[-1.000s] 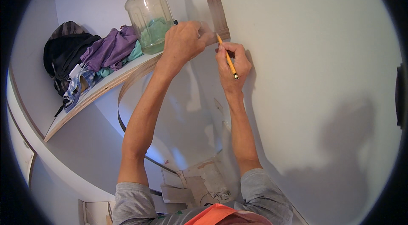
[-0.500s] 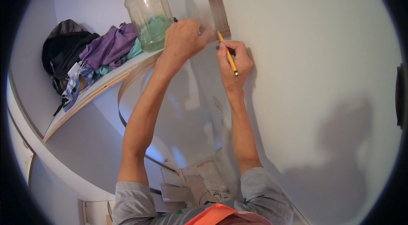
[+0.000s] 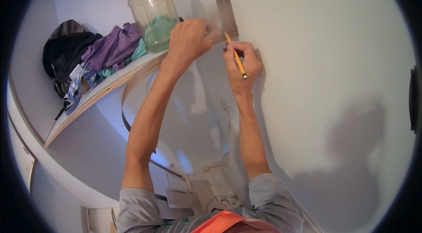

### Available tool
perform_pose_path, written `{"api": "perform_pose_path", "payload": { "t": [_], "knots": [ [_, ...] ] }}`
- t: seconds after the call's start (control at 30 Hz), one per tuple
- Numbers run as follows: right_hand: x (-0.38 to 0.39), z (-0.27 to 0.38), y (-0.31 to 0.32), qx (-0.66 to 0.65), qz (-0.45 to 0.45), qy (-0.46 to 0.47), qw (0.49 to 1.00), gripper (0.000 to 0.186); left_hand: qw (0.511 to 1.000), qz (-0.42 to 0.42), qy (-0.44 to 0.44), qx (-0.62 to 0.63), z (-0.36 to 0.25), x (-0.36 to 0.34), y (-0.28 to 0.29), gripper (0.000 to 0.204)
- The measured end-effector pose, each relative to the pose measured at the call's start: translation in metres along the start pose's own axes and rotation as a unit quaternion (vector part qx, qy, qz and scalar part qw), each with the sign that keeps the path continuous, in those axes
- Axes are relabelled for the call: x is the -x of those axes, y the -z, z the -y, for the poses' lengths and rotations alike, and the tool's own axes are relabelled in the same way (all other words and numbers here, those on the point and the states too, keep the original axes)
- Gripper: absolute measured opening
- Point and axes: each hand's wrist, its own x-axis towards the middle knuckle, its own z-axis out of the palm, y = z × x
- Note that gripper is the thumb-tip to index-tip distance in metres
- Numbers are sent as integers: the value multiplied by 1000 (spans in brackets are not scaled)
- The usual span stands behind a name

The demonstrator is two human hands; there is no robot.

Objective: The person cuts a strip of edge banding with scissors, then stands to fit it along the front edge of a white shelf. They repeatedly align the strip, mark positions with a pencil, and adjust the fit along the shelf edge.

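Observation:
My left hand [image 3: 191,39] is raised to the right end of a shelf [image 3: 99,94], fingers closed at its front edge. They press a thin wood-coloured strip of edge banding [image 3: 140,74] there; its loose length curls down behind my left forearm. The fingertips are partly blurred. Just to the right, my right hand [image 3: 244,62] grips a yellow pencil [image 3: 238,63], its point upward near the corner where the shelf edge meets a brown upright edge strip [image 3: 222,0]. Whether the point touches the surface, I cannot tell.
On the shelf stand a large clear bottle [image 3: 154,13] with a green-grey lid, purple cloth [image 3: 114,48] and a black bag [image 3: 66,57]. A pale wall panel [image 3: 316,57] rises at my right. Board pieces [image 3: 180,198] lie below.
Almost nothing differs. Both hands stay at the shelf corner, and the pencil's point sits very slightly further left.

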Motion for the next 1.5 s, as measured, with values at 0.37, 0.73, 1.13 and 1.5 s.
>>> {"api": "perform_pose_path", "payload": {
  "t": [0.37,0.73,1.13,1.5],
  "knots": [
    [0,3,1,-2,5,-13,1000,11,999,25,21,-15,-2,0,4,20],
    [0,3,-1,9,-1,8,1000,11,1000,14,15,7,0,1,3,20],
    [32,7,38,41,0,99,994,9,1000,11,7,17,-3,3,6,21],
    [61,15,105,89,127,210,965,23,998,10,-5,54,8,5,3,21]
  ]
}}
